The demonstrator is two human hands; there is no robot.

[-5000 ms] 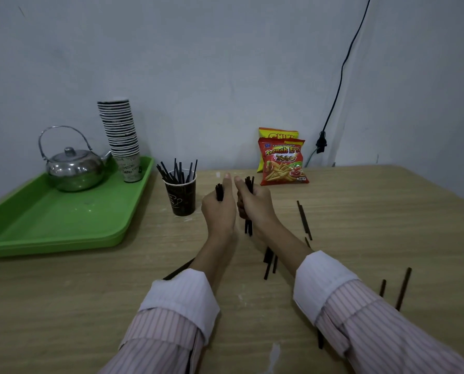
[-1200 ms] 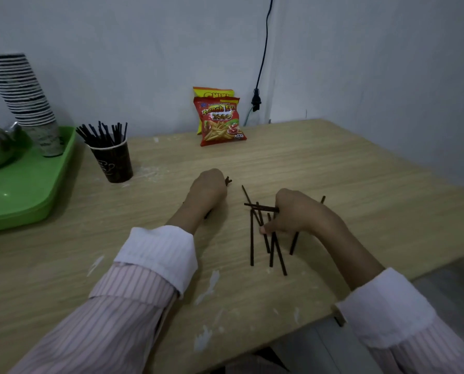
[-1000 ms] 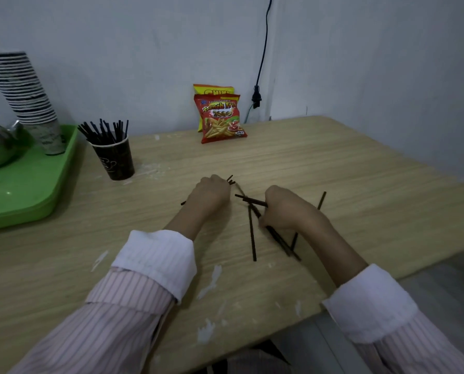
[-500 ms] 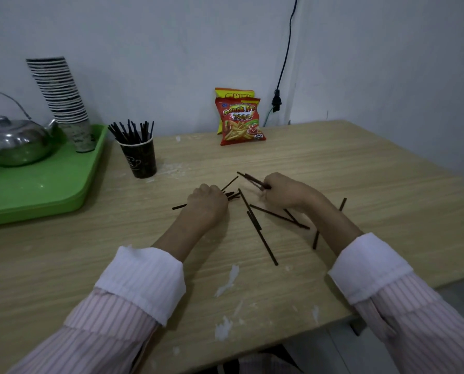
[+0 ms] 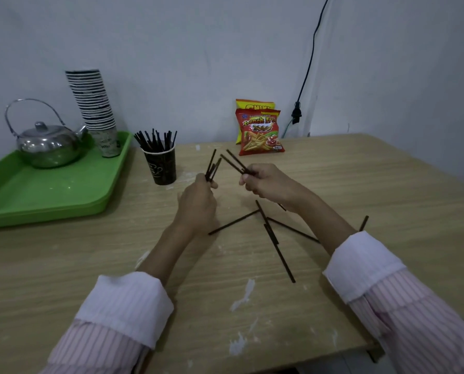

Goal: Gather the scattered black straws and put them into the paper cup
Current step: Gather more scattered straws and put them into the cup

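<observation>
Both hands, left hand (image 5: 198, 201) and right hand (image 5: 263, 182), pinch loose straw bundles (image 5: 212, 166); we judge splayed tips may catch the paper cup (image 5: 161, 164) and tip it.

You worked in dim, flat, bluish light with only faint shadows under your arms on the table (image 5: 387, 184). The kettle (image 5: 47, 147) carried small bright glints. Wide-angle bending curved the table's edges, and the near sleeves (image 5: 122, 319) looked soft.
</observation>
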